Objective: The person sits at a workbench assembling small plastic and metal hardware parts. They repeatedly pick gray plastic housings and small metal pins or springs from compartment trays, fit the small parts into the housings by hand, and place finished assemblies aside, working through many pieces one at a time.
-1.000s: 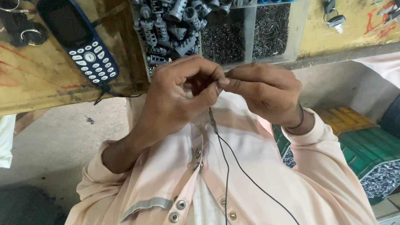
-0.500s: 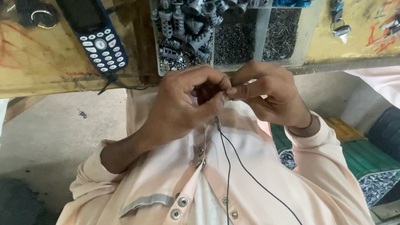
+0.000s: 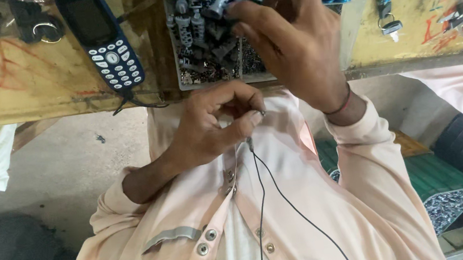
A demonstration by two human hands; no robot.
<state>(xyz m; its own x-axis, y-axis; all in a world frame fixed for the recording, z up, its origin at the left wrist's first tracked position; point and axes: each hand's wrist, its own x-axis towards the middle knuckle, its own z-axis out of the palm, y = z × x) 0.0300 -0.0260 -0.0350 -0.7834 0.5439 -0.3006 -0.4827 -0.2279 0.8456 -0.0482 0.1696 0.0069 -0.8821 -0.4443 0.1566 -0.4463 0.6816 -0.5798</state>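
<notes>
Your left hand (image 3: pixel 209 129) pinches thin black wire (image 3: pixel 261 200) end | right hand (image 3: pixel 290 39) fingertips closing on grey metal parts (image 3: pixel 199 25) in tray beneath | risk: wire slips if pinch loosens

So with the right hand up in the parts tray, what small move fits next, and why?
Probably close the right hand on one grey plug piece and lift it out: its fingers touch that piece in the tray, while the left hand pinches the thin black wire end.
</notes>
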